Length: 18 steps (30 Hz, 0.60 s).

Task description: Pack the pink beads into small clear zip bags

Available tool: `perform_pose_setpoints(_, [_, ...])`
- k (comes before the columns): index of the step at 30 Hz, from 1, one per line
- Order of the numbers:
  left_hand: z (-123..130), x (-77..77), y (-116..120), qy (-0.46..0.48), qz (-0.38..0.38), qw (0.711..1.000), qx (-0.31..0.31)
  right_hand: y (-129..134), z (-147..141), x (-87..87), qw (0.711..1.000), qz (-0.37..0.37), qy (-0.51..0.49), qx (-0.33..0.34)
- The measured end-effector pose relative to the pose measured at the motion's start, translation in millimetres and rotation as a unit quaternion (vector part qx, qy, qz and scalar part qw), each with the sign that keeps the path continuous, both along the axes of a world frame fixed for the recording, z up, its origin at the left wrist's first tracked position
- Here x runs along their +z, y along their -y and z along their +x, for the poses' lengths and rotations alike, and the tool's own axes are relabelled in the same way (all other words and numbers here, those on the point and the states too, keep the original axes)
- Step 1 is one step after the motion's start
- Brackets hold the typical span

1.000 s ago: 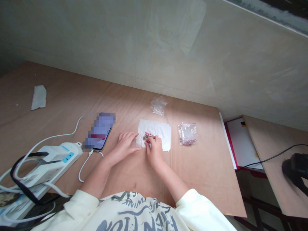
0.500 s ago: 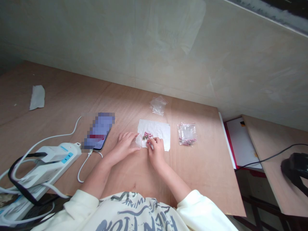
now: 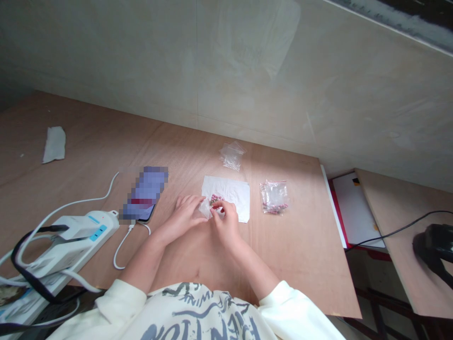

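My left hand (image 3: pixel 187 212) is closed on a small clear plastic bag (image 3: pixel 204 208), which lies over the left edge of a white paper sheet (image 3: pixel 237 191). Right beside the bag's mouth, my right hand (image 3: pixel 225 219) has thumb and fingers pinched together; whatever is between them is too small to make out. Small pink beads (image 3: pixel 216 197), with a few darker pieces among them, lie on the paper just beyond my right fingertips, partly covered by the hand.
A filled clear bag (image 3: pixel 274 198) with pink beads lies to the right. Several flat clear bags (image 3: pixel 232 156) lie behind the paper. A phone (image 3: pixel 146 191) on a cable and a white power strip (image 3: pixel 81 245) with cords occupy the left. A wall (image 3: pixel 159 61) rises behind the table.
My right hand has shifted left from the beads to the opening of the plastic bag. My left hand stays in place with the bag.
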<state>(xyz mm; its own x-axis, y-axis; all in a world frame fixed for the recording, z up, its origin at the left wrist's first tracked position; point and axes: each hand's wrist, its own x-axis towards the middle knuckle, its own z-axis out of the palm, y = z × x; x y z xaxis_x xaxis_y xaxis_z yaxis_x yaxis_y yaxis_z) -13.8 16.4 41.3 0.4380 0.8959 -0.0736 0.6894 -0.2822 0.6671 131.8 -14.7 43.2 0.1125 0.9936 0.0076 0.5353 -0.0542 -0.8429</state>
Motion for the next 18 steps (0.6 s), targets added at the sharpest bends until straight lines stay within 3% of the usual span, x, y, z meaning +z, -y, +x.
perform_pose_setpoints(11, [-5,11.9,-1,0.021,-0.02,0.999,0.028,-3,26,-11.6,0.994,0.002,0.062,-0.089])
perform_pose_setpoints(18, [-9,17.4,-2,0.061,-0.033,0.997,0.041,-7,27,-16.4,0.989,0.003,0.127,-0.081])
